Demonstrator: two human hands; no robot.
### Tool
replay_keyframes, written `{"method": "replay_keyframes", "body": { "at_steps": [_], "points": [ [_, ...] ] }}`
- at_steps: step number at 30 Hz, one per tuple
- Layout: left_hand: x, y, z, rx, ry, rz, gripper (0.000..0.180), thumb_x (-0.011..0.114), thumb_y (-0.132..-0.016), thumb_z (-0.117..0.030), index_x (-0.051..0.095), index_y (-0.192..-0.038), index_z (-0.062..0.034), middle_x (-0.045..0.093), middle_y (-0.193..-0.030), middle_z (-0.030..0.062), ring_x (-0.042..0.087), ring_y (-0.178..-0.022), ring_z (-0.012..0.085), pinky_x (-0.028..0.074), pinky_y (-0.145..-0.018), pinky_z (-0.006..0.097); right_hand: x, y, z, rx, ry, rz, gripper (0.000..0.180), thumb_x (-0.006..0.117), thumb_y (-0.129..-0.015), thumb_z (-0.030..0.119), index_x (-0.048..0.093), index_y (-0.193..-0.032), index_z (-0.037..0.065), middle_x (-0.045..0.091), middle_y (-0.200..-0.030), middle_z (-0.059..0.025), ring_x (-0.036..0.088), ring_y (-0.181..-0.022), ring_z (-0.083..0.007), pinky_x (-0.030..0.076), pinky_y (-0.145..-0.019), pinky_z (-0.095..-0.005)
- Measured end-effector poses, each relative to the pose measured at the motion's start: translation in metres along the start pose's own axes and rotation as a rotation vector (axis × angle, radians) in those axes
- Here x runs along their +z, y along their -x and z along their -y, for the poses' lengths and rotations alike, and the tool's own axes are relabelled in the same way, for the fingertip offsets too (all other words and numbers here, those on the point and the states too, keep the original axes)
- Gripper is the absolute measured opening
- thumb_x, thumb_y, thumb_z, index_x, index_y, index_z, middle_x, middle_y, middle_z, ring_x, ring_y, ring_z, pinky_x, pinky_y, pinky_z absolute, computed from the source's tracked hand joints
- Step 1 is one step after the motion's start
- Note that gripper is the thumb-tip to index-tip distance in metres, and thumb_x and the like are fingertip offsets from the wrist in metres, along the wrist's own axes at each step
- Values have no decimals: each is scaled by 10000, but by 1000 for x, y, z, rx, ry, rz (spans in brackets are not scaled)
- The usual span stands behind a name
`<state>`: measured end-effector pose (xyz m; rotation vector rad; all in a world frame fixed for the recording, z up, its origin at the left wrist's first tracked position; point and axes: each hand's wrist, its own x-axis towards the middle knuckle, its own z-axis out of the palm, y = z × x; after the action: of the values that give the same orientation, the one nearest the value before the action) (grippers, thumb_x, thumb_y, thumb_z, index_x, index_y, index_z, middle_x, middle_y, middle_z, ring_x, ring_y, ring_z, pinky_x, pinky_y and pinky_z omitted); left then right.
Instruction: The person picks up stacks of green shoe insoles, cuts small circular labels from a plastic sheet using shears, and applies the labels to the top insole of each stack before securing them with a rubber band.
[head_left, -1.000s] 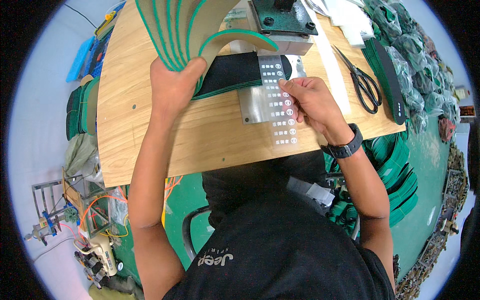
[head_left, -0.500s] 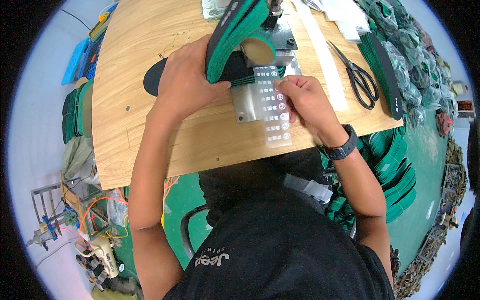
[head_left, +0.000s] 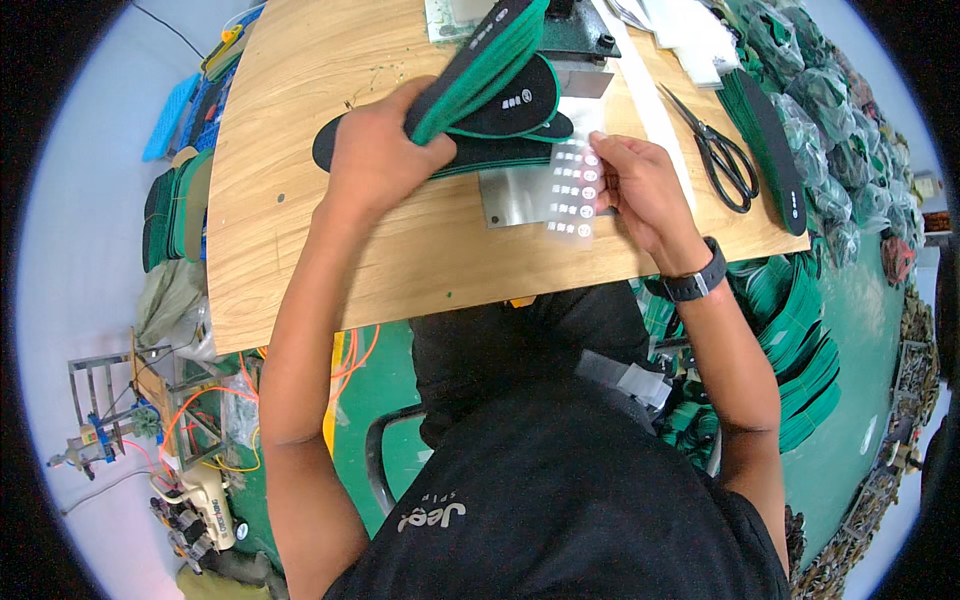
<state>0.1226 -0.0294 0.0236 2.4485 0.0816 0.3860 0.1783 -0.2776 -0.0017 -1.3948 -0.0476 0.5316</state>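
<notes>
Green-edged black insoles (head_left: 478, 78) stand fanned and tilted in my left hand (head_left: 385, 155), whose fingers and thumb wrap round their near end. A black insole with a small white print (head_left: 518, 98) leans out from the fan. Beneath them a pile of black insoles (head_left: 480, 153) lies along the table. My right hand (head_left: 645, 190) pinches the edge of a clear strip of white printed labels (head_left: 570, 205) between thumb and fingers. Its lower end hangs over a flat metal plate (head_left: 508, 200). Behind the insoles stands a dark metal machine base (head_left: 575, 38), partly hidden.
Black scissors (head_left: 722, 160) and a long white strip (head_left: 650, 110) lie right of my right hand. More insoles (head_left: 765, 150) rest along the table's right edge. Bagged insoles (head_left: 815, 90) pile up beyond it. Another insole stack (head_left: 178, 210) stands past the left edge.
The tan-backed piece by the machine no longer shows; a printed black insole now lies against the fan. My right hand and the label strip have moved slightly right and away from me.
</notes>
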Motion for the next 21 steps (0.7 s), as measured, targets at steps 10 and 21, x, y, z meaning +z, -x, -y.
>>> {"method": "replay_keyframes", "body": {
  "at_steps": [10, 21],
  "points": [
    [-10, 6, 7, -121, 421, -273, 206, 669, -701, -108, 640, -862, 17, 624, -734, 20, 531, -661, 76, 460, -634, 247, 8, -4, -10, -60, -28, -41, 222, 545, -910, 186, 596, -809, -4, 581, -658, -41, 522, -484, -94, 441, -449, -216],
    [-9, 3, 5, -115, 462, -292, 159, 630, -708, -82, 628, -845, 0, 580, -672, -21, 470, -617, 43, 426, -594, 210, 12, -8, 4, 155, 264, 107, 280, 552, -908, 219, 589, -723, 12, 587, -592, -47, 538, -440, -98, 417, -373, -205]
  ]
}}
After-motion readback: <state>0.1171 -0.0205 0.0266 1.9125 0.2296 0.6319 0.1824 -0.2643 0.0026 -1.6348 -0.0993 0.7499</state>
